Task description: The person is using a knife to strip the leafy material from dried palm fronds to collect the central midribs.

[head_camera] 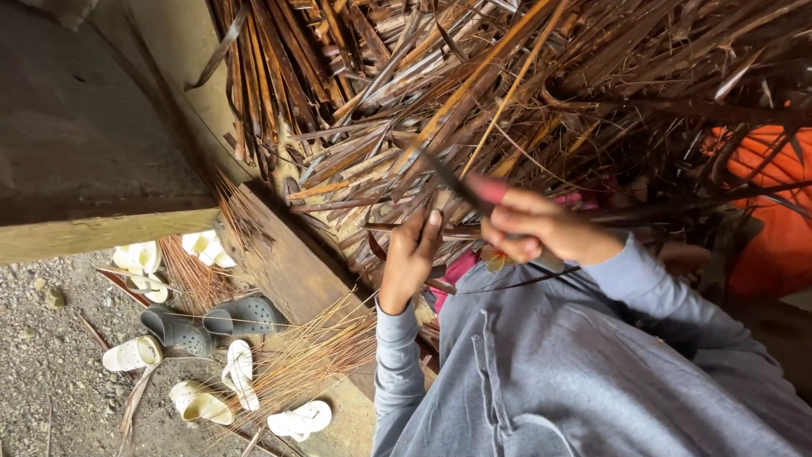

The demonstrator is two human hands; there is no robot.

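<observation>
Behind, dry palm strips (507, 93); right hand (533, 224) grips knife (461, 190), left hand (410, 254) a strip.

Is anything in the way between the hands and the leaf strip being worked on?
Nothing visible. The left hand grips the dark leaf strip directly, and the right hand holds a knife against it, the leaf pile behind.

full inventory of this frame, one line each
dried leaf strips: large pile, brown and tan, upper centre to right
knife: one, dark blade, pink handle, in right hand
thin midribs: loose bundles, tan, on the wooden ledge
clogs: two, dark grey, gravel lower left
sandals: several, cream, gravel lower left
orange cloth: one, right edge
left hand: one, gripping a strip
right hand: one, gripping the knife
sleeves: grey
</observation>
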